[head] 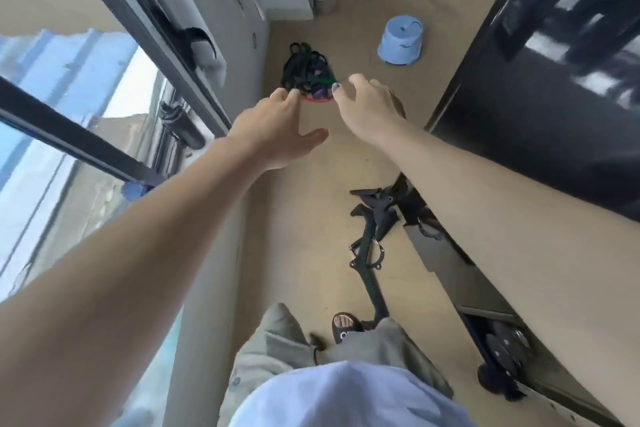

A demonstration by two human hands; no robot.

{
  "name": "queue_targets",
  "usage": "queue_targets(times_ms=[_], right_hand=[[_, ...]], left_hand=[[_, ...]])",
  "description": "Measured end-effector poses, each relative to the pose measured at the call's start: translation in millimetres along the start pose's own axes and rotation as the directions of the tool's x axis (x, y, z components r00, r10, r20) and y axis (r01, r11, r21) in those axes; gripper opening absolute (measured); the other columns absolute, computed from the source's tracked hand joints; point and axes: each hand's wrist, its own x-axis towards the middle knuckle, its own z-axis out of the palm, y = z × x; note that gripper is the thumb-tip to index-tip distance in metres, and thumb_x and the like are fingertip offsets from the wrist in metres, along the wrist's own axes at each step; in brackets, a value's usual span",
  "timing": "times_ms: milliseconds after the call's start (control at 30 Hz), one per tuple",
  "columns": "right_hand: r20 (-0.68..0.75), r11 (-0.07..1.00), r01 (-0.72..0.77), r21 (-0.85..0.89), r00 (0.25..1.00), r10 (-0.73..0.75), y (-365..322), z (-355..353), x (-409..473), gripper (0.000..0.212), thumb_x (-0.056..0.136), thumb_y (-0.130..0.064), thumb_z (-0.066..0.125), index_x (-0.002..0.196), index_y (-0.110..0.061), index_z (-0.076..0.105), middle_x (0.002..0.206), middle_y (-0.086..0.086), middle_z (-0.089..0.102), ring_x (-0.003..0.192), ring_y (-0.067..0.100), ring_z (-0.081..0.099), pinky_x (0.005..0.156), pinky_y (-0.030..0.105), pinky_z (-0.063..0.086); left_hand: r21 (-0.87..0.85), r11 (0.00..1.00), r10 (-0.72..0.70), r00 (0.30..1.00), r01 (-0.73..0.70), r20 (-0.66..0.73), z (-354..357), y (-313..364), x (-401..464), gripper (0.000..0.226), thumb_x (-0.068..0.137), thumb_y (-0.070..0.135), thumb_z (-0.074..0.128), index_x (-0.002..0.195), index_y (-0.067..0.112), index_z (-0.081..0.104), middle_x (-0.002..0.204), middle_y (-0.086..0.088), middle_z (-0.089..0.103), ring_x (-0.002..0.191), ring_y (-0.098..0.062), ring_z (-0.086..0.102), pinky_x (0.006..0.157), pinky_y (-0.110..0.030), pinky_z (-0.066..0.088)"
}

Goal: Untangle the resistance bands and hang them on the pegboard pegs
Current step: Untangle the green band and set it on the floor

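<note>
Two hands, head view: we see both our arms stretched forward and down toward a heap on the floor.
Task's thing: the resistance bands (306,74) lie in one knotted pile on the tan floor (311,184), mostly black loops with green, purple and a red-orange edge showing.
Where it lies: close to the pale wall (249,10) at our left, well ahead of our feet.
Left hand (277,128): fingers straight and loose, grasping nothing; the fingertips sit at the near left edge of the pile, and we cannot tell whether they touch it.
Right hand (370,104): fingers lightly spread and released, holding nothing, reaching at the pile's near right edge.
Progress: we judge the task barely begun; the bands are one tangle, none separated, none hung.
Left to do: lift the pile, tease each band free, carry them to the pegs.
Pegboard: not visible in this view.
Open room: a bare strip of floor runs between us and the pile.
Left edge: wall and a dark-framed window (69,114) close in.
Right edge: a dark glossy panel (536,114) hems the path.
Floor obstacles: a black folding frame (370,246) lies near our sandalled foot (344,326); an upturned blue bucket (401,42) stands just beyond the pile to the right.
</note>
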Motion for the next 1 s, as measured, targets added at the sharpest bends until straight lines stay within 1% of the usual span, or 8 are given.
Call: queue_targets(times_ms=[167,233,333,500,667,867,933,1000], right_hand=[[-0.005,0.999,-0.042,-0.018,0.999,0.042,-3.5,-15.1,86.1,0.058,0.106,-0.052,0.029,0.151,-0.018,0.042,0.148,0.015,0.048,0.139,0.034,0.04,0.107,0.045,0.034],[-0.023,0.998,-0.067,-0.015,0.998,0.066,-4.2,-17.8,126.2,0.056,0.106,-0.052,0.029,0.144,-0.016,0.047,0.146,0.015,0.051,0.136,0.035,0.042,0.106,0.045,0.035],[-0.073,0.995,-0.1,0.005,0.992,0.1,-7.5,-17.1,194.3,0.048,0.104,-0.052,0.032,0.127,-0.016,0.054,0.138,0.015,0.055,0.131,0.037,0.046,0.106,0.047,0.039],[-0.038,0.985,-0.173,0.022,0.984,0.174,-18.8,-21.8,303.2,0.058,0.105,-0.052,0.032,0.152,-0.019,0.041,0.152,0.013,0.046,0.142,0.034,0.037,0.113,0.046,0.032],[-0.025,0.979,-0.203,0.011,0.979,0.204,-26.4,-38.5,401.5,0.058,0.106,-0.053,0.031,0.154,-0.02,0.038,0.151,0.013,0.046,0.141,0.034,0.04,0.113,0.048,0.035],[0.009,0.978,-0.193,-0.084,0.981,0.194,-17.1,-55.5,542.7,0.054,0.106,-0.05,0.031,0.141,-0.013,0.049,0.14,0.016,0.053,0.129,0.038,0.05,0.101,0.046,0.043],[0.035,0.979,-0.168,-0.118,0.984,0.174,-12.2,-57.6,588.5,0.053,0.106,-0.049,0.031,0.138,-0.012,0.05,0.137,0.018,0.054,0.127,0.039,0.05,0.097,0.045,0.041],[0.039,0.983,-0.121,-0.139,0.991,0.128,-5.5,-59.6,639.1,0.045,0.106,-0.046,0.033,0.122,-0.009,0.053,0.128,0.018,0.058,0.121,0.04,0.052,0.087,0.043,0.037]], left_hand=[[0.029,0.999,0.041,0.999,-0.042,0.019,-19.1,-12.5,95.7,0.07,0.094,0.062,0.053,0.145,0.015,0.042,0.141,-0.008,0.05,0.128,-0.03,0.054,0.098,-0.046,0.049],[0.027,0.998,0.063,0.998,-0.064,0.017,-23.1,-19.6,141.4,0.071,0.094,0.063,0.053,0.146,0.016,0.042,0.141,-0.008,0.05,0.128,-0.031,0.053,0.097,-0.044,0.047],[0.025,0.995,0.092,0.995,-0.093,0.033,-25.9,-32.6,218.8,0.068,0.094,0.064,0.053,0.142,0.016,0.045,0.137,-0.006,0.052,0.124,-0.031,0.056,0.089,-0.041,0.045],[0.045,0.988,0.141,0.984,-0.147,0.112,-27.5,-51.8,336.2,0.063,0.094,0.065,0.053,0.133,0.016,0.049,0.129,-0.006,0.053,0.115,-0.03,0.058,0.079,-0.038,0.045],[0.04,0.99,0.127,0.979,-0.135,0.159,-44.7,-59.7,436.2,0.068,0.093,0.068,0.052,0.134,0.015,0.047,0.129,-0.008,0.053,0.117,-0.032,0.057,0.09,-0.045,0.053],[-0.008,0.997,0.081,0.975,-0.081,0.207,-59.8,-67.8,555.7,0.07,0.094,0.064,0.054,0.142,0.014,0.044,0.137,-0.01,0.052,0.123,-0.033,0.056,0.097,-0.047,0.052],[-0.032,0.998,0.052,0.977,-0.046,0.205,-61.2,-70.4,595.0,0.07,0.094,0.062,0.055,0.143,0.014,0.043,0.138,-0.01,0.051,0.123,-0.033,0.056,0.095,-0.044,0.05],[-0.05,0.999,0.021,0.978,-0.011,0.205,-57.2,-71.5,643.5,0.067,0.094,0.061,0.055,0.14,0.014,0.045,0.136,-0.009,0.052,0.12,-0.032,0.057,0.088,-0.041,0.048]])
